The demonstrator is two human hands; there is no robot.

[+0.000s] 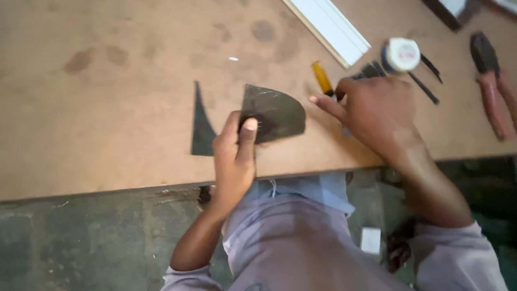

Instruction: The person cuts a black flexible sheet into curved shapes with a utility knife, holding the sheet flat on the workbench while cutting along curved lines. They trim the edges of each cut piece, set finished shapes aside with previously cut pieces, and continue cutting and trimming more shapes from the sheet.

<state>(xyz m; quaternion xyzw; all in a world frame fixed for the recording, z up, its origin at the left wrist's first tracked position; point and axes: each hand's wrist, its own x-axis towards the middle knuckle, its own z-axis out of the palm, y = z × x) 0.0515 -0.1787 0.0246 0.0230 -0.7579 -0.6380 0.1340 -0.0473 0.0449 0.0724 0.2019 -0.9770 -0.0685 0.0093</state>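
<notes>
A bare brown fibreboard worktop [107, 108], blotched with darker stains, filled most of the view, and a rough grey-green floor [81, 248] lay below its near edge. The left hand [235, 156] was closed on a dark, rounded piece of sheet material [274, 112], thumb on top at its left edge, holding it flat on the board. Just to its left lay a dark pointed offcut [202, 132]. The right hand [377, 110] hovered beside the sheet with fingers curled and forefinger extended; whether it gripped the yellow-handled tool [322, 78] beneath it could not be told. Farther right lay a white strip [328, 27], a white-capped jar [401, 54] and red-handled pliers [493, 81].
</notes>
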